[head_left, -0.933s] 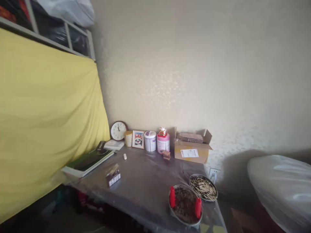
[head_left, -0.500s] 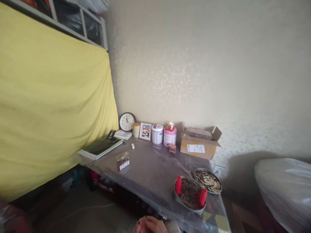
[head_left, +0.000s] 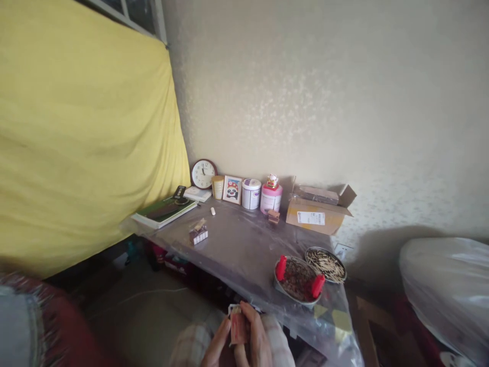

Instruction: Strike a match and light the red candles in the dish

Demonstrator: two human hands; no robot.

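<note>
Both my hands show at the bottom edge, in plaid sleeves. My left hand and my right hand are closed together around a small reddish box, held upright between the fingers. They hover in front of the near edge of a table covered in plastic film. Nearest to them on the table is a metal bowl of dark bits with two red pieces at its rim. Beside it is a metal dish of thin pale sticks.
Along the wall stand a clock, a panda picture, two tins, and an open cardboard box. A book and a small packet lie at left. Yellow cloth hangs left; a white bag bulges right.
The view has tilted down and moved closer to the table. My hands have risen into sight at the bottom, holding the small reddish box. Nothing on the table has moved.
</note>
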